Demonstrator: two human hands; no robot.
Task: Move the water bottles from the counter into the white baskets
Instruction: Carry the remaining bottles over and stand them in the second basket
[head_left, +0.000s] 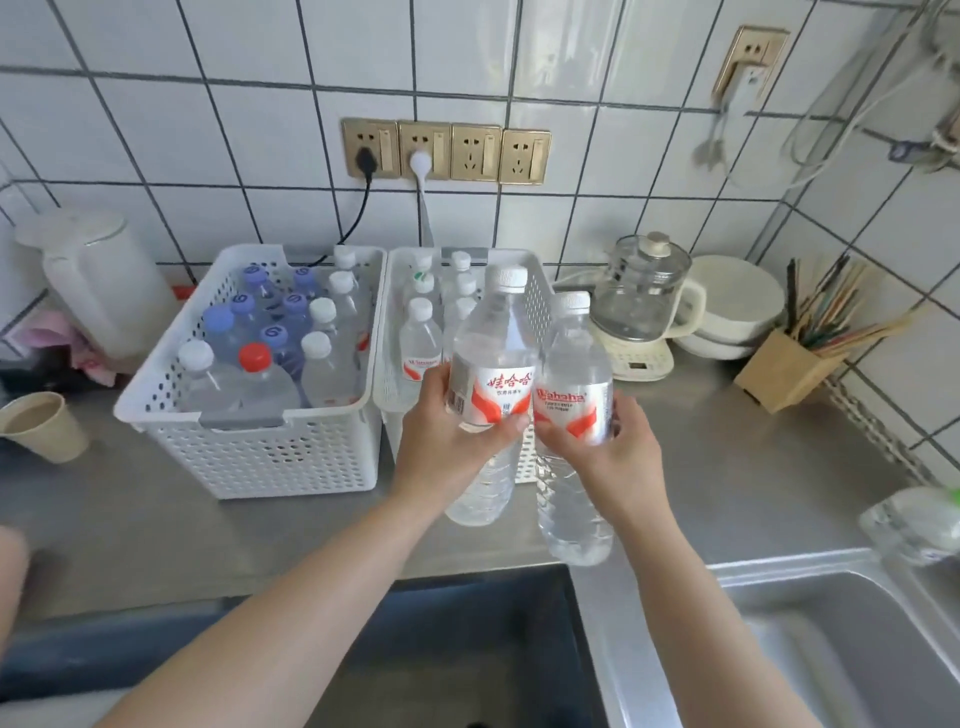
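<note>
Two water bottles held upright, long axes vertical, touching side by side just in front of the right basket (537, 306) — left bottle (491, 384) gripped at the label by the left hand (447, 441), right bottle (571, 415) by the right hand (613, 457), fingers curled round each. Basket beyond and slightly left of the hands, partly filled. Near wall hidden behind bottles; free space inside hard to judge. Left basket (249, 457) alongside on the table (727, 467), crowded.

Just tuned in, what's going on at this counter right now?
A person holds one water bottle in each hand above the counter: the left hand grips the taller-looking bottle, the right hand grips the second bottle. Both are lifted in front of the right white basket, which already holds white-capped bottles. The left white basket looks nearly full.
</note>
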